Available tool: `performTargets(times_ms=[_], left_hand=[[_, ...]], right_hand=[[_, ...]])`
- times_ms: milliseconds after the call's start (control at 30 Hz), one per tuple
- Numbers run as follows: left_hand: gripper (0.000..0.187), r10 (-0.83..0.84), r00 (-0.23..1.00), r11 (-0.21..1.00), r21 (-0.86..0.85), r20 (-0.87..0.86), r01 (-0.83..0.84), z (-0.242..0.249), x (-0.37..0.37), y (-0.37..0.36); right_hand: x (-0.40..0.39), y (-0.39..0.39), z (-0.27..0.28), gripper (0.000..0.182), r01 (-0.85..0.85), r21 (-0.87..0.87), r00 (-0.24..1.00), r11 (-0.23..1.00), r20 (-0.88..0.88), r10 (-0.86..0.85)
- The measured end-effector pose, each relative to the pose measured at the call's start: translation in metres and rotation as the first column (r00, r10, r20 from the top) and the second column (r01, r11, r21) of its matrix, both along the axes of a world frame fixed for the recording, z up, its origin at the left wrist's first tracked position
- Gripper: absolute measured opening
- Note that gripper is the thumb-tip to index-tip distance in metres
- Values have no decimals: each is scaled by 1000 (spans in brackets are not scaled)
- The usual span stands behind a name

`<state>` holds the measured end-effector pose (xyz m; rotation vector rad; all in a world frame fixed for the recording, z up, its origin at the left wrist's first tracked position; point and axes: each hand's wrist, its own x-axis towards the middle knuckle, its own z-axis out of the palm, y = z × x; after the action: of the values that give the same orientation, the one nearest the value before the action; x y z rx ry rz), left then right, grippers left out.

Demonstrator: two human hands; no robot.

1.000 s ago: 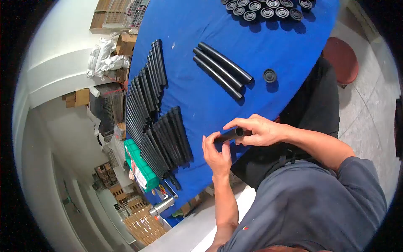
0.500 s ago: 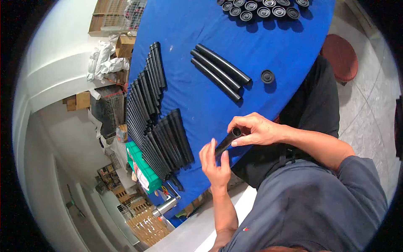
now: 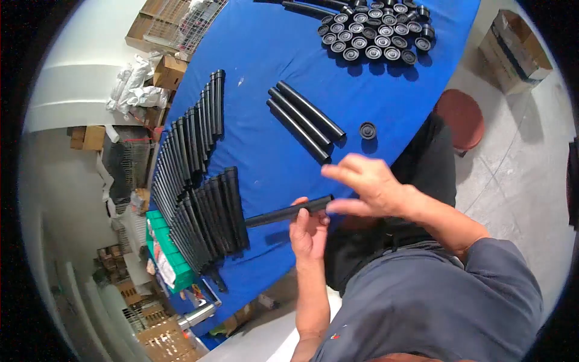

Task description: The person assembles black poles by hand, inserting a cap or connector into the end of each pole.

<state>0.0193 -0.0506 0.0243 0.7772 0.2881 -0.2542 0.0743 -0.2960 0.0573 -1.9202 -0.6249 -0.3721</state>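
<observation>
A black tube (image 3: 274, 216) lies across my left hand (image 3: 310, 234), whose fingers and thumb close round it near its right end. Its far end points left toward the stacked tubes. My right hand (image 3: 377, 188) is slightly blurred, its fingers and thumb apart, just beside the tube's right end. Beyond my hands, three loose black tubes (image 3: 306, 117) lie side by side on the blue cloth. To their right sits a single round black cap (image 3: 367, 130) with a ringed face.
Rows of black tubes (image 3: 208, 205) cover the table's left side, beside a green bin (image 3: 175, 256). Many round caps (image 3: 374, 39) cluster at the far end of the blue cloth (image 3: 253, 114). On the floor at right stand a red stool (image 3: 459, 119) and a cardboard box (image 3: 512, 54).
The tube has swung from pointing up at me to lying nearly level, pointing left. My right hand has let go of its end and opened. The view has shifted slightly.
</observation>
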Motion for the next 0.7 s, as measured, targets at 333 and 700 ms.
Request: performTargets(times_ms=[333, 700], left_hand=[[33, 72, 969, 996, -61, 237, -60, -11, 37, -11], [31, 97, 962, 989, -131, 255, -65, -13, 30, -14]], right_hand=[[30, -54, -11, 41, 221, -633, 971, 742, 75, -225], [-4, 27, -22, 39, -72, 249, 865, 966, -466, 184]])
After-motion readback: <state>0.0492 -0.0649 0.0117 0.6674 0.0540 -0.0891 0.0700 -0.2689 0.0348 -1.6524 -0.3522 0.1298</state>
